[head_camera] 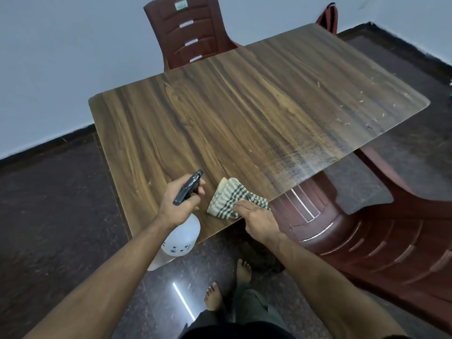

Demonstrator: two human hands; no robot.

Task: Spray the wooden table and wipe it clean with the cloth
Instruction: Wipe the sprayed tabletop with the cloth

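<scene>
The wooden table point(244, 113) fills the middle of the view, with pale crumbs and a dusty sheen toward its right end. My left hand point(177, 200) grips the black trigger head of a white spray bottle point(182, 237), whose nozzle points out over the tabletop. A folded cloth with a green check pattern point(228, 200) lies at the near edge of the table. My right hand point(256, 216) rests flat on the cloth's near right corner, fingers spread on it.
A dark red plastic chair point(188, 30) stands at the far side against the white wall. Another red chair point(367, 226) is tucked at the near right. A third chair's back point(329, 17) shows at the far corner. My bare feet point(227, 287) stand on the dark polished floor.
</scene>
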